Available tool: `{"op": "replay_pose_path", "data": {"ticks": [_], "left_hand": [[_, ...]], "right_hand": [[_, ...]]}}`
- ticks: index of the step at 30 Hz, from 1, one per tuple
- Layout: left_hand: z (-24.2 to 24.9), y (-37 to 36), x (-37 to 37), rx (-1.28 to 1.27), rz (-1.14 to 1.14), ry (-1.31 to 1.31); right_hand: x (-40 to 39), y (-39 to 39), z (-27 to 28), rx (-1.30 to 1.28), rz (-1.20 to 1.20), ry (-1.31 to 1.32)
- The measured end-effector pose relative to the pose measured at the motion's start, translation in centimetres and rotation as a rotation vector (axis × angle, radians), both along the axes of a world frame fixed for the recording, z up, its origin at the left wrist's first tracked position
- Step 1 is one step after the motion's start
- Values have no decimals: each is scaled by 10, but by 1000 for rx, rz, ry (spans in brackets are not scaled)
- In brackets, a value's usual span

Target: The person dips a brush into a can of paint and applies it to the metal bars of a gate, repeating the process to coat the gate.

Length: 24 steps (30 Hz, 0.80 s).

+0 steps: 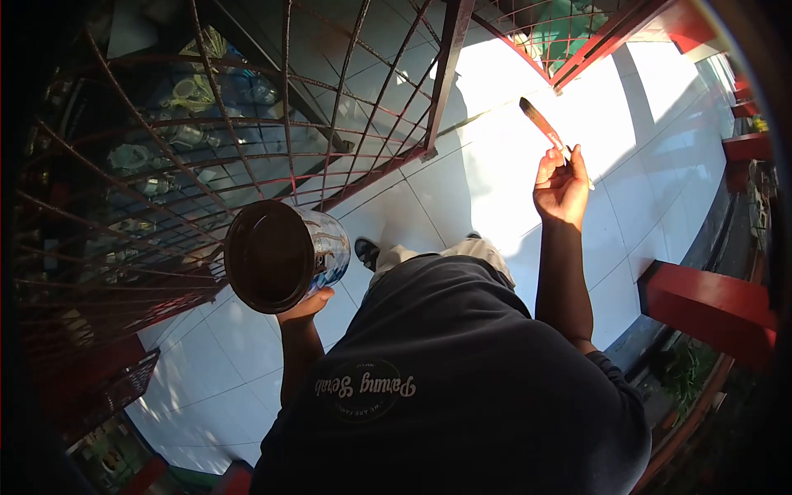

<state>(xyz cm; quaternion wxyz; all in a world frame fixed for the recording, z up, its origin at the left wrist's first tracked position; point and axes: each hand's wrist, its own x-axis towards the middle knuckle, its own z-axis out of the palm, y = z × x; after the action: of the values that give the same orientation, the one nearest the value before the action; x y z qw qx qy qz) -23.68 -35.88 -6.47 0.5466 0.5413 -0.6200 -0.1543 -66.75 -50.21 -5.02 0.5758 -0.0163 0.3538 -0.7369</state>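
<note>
Brush: The brush point(541, 124) pointed towards the far left, dark tip leading; its long axis slanted from there back to the near right, across the sunlit side of the floor.
Brush and grip: It passed between the thumb and fingers of the right hand point(561, 194), most of its visible length beyond the fingertips on the far side, a short pale end showing just right of the hand.
Right hand: It was pinching the brush, palm turned up, held out over the floor and well apart from the can.
Can: The can point(332, 247) was off to the left, its round dark mouth facing up and to the left, its patterned wall running right, with dark streaks down it.
Left hand: The left hand point(305, 307) was grasping the can from the near side; I could see the thumb, but the can hid most of the fingers.
Grille: A rusty metal grille point(433, 99) stood left and far, just beyond the can.
Floor: Pale tiles point(417, 194) lay underfoot, brightly lit at the far right.
Person: A dark printed shirt point(470, 363) filled the near middle.
Right side: A red block point(705, 307) stood beside the tiles.
</note>
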Motion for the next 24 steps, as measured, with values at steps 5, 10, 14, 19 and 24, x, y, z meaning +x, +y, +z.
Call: {"op": "replay_pose_path", "data": {"ticks": [5, 10, 14, 19, 24], "left_hand": [[0, 42, -96, 15, 87, 378], [-5, 68, -163, 32, 138, 469], [6, 88, -193, 43, 106, 509], [12, 99, -201, 70, 122, 522], [22, 93, -196, 95, 110, 519]], "right_hand": [[-69, 9, 5, -49, 176, -56], [-122, 25, -24, 63, 308, -4], [-113, 31, -12, 281, 419, 95], [-104, 22, -13, 10, 643, 86], [-84, 3, -9, -142, 685, 356]]}}
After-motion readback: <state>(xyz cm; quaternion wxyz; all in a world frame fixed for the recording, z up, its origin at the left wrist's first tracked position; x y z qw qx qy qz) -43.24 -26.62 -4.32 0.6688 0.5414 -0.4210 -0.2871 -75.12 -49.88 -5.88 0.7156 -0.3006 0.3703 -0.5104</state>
